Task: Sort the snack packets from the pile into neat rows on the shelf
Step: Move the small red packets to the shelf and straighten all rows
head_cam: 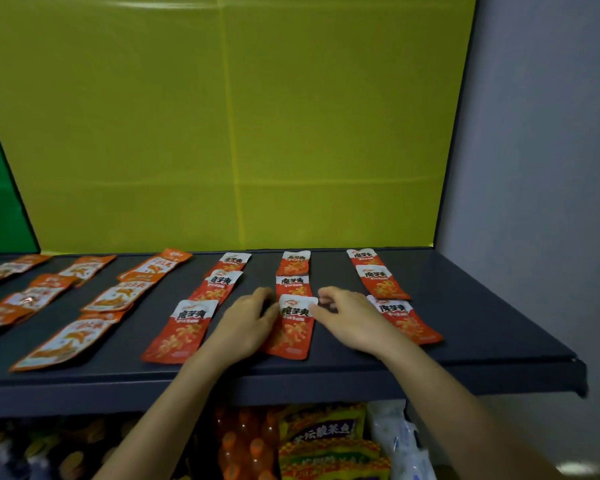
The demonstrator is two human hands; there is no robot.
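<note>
One red snack packet (293, 332) flat on dark shelf (465, 327), front of middle column. We see left hand (252, 318) pinching its upper left edge, right hand (349, 317) pinching upper right corner. Two like packets (293, 284) lie behind it.

yellow back panel (222, 116) | grey wall (541, 133) | below — orange bottles (243, 445), yellow packets (326, 431)

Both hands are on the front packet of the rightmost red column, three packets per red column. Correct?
Wrong column. The head view shows the left hand and right hand holding the front packet of the middle red column, not the rightmost. Three packets per red column is right.
</note>
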